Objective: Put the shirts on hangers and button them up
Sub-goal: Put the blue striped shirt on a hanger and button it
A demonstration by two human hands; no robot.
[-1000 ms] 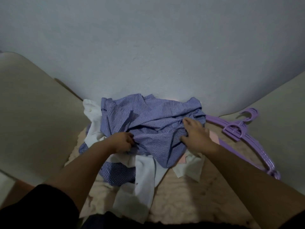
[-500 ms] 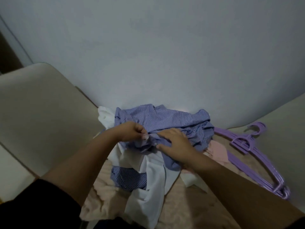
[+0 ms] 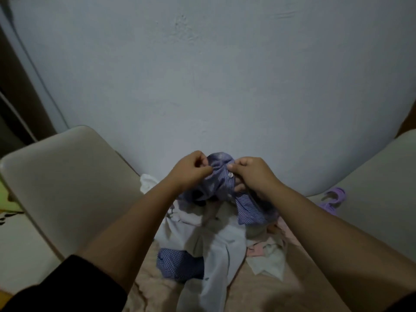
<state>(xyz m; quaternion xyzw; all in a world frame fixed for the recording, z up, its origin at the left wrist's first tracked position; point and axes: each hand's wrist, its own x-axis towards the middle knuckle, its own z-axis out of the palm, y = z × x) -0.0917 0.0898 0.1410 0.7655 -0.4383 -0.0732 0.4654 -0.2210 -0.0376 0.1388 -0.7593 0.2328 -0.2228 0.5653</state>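
A pale grey-blue wall (image 3: pixel 225 75) fills the background, with a beige cushioned panel (image 3: pixel 67 181) at each side. On the pinkish fuzzy blanket (image 3: pixel 258 289) lies a heap of white, pink and blue-checked clothes (image 3: pixel 220 248). Above it, the blue-and-white striped shirt (image 3: pixel 225 183) is bunched between both hands: the left hand (image 3: pixel 191 174) pinches its edge, the right hand (image 3: pixel 252 176) grips the fabric beside a white button (image 3: pixel 230 174). Purple plastic hangers (image 3: pixel 333 199) lie well apart to the right
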